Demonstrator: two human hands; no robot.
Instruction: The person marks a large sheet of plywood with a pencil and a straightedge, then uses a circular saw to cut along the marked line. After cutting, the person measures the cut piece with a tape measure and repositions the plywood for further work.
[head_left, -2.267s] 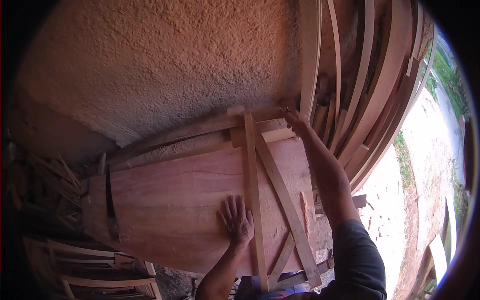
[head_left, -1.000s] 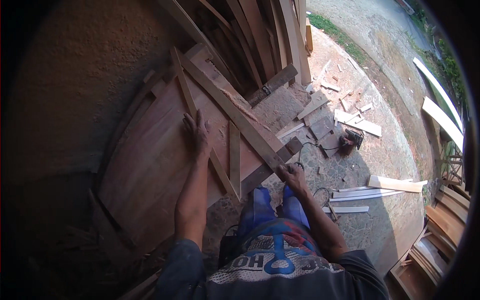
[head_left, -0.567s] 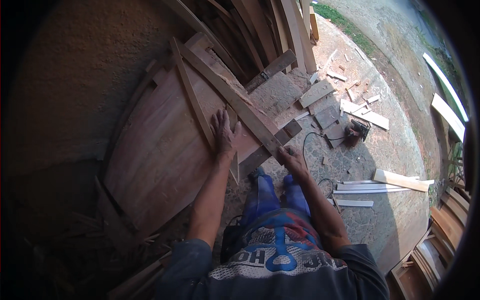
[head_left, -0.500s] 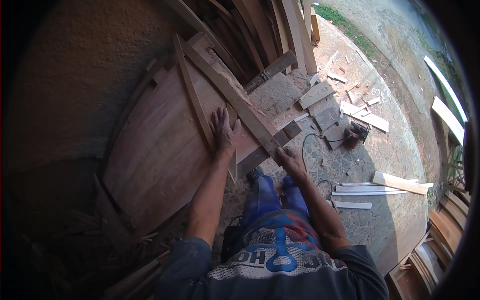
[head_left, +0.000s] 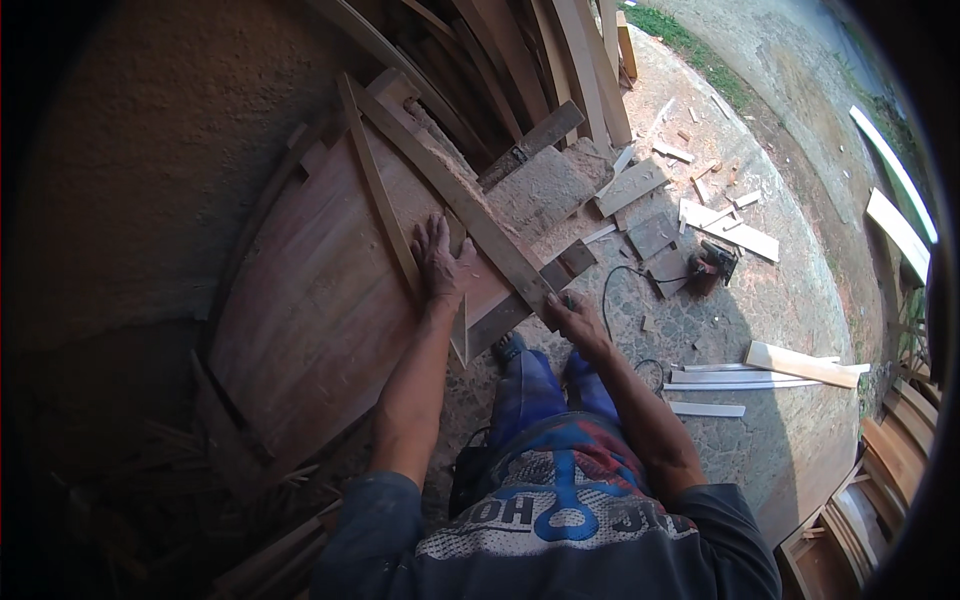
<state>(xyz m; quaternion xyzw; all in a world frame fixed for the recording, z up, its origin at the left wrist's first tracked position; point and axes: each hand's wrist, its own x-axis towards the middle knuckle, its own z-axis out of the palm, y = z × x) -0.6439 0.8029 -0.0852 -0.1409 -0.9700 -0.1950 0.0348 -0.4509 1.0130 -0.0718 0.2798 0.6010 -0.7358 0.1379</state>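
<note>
A broad wooden panel point(head_left: 310, 330) lies before me, with long narrow boards across it. My right hand point(head_left: 578, 322) is closed around the near end of a long wooden strip point(head_left: 480, 222) that slants away to the far left. My left hand point(head_left: 441, 258) rests flat with fingers spread, pressing beside a second, thinner strip point(head_left: 376, 185). A light, narrow piece point(head_left: 460, 335) passes beneath that hand, and its pointed end shows by the wrist. Under the right-hand strip, a short dark board point(head_left: 500, 322) juts from the panel's edge.
Upright planks point(head_left: 515, 70) lean at the back. A corded power tool point(head_left: 712, 266) sits on the stone floor at right, among offcuts point(head_left: 632, 188) and sawdust. White strips point(head_left: 740, 378) lie nearer, and a rough wall point(head_left: 150, 150) rises at left.
The long strip and my right hand have shifted slightly left. My left hand stays spread on the wood, nearly in place.
</note>
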